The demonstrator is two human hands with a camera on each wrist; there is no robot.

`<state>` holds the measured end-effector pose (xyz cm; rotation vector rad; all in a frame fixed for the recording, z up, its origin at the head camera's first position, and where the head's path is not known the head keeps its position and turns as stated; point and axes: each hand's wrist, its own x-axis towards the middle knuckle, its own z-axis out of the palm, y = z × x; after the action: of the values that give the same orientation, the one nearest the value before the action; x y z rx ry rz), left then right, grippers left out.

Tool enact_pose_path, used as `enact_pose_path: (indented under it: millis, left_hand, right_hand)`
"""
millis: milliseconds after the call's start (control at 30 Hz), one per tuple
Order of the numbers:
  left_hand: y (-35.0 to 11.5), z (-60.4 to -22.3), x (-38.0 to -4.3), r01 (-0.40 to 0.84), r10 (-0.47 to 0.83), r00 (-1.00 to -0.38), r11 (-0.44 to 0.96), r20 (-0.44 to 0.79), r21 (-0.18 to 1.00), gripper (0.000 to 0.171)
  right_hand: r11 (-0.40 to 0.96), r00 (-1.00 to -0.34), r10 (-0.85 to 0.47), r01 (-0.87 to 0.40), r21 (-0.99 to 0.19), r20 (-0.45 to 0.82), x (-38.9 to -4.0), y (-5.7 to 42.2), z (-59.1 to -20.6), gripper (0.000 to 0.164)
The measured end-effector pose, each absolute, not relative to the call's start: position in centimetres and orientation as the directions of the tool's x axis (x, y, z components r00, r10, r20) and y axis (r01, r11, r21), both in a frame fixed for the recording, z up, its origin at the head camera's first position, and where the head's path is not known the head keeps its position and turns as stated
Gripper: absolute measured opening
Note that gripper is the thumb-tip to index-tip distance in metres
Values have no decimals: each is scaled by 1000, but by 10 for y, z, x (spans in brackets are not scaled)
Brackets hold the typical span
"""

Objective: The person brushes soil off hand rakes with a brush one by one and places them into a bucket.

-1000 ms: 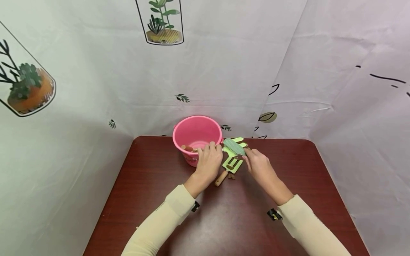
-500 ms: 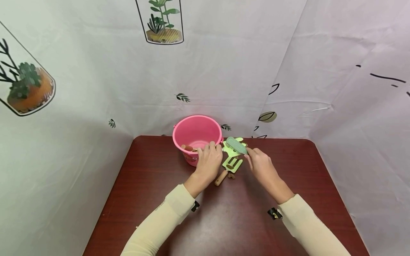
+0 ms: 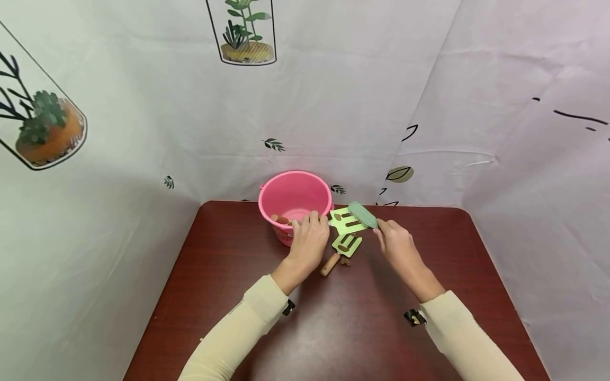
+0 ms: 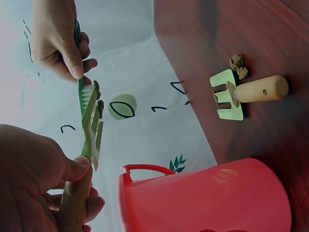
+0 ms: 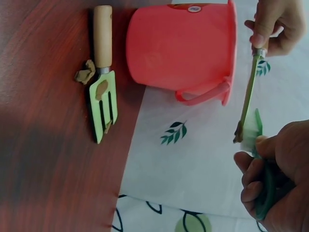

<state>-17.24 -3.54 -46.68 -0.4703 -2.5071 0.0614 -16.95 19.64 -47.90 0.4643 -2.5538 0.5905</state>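
Note:
My left hand (image 3: pixel 310 242) grips the wooden handle of a light green hand fork (image 3: pixel 344 220) near the front rim of the pink bucket (image 3: pixel 294 196). Brown clumps cling to its tines. In my right hand (image 3: pixel 398 247) is a green scrub brush (image 3: pixel 363 214), held by its handle. The left wrist view has the white bristles (image 4: pixel 89 94) against the tines, near their tips. A second hand fork (image 5: pixel 104 104), also green with a wooden handle, lies on the table with brown bits on it. Brown lumps (image 4: pixel 237 65) sit beside it.
The bucket stands at the back of the dark red wooden table (image 3: pixel 229 275), its handle (image 5: pixel 203 94) hanging at the side. A white cloth with plant prints (image 3: pixel 333 106) rises behind the table and along both sides.
The brush has slid right along the fork, from over its middle to the tine tips, and the right hand has moved right with it. The left hand and fork hold nearly still.

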Motion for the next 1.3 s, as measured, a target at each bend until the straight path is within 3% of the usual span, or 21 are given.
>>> enact_pose_path:
  millis: [800, 1300]
  left_hand:
    - [-39, -465, -172, 309, 324, -799, 944, 507, -116, 15]
    - [-34, -465, -176, 306, 333, -781, 941, 529, -143, 14]
  right_hand:
    - [845, -860, -100, -339, -414, 500, -171, 236, -490, 27]
    - [800, -831, -211, -449, -397, 515, -158, 200, -465, 28]
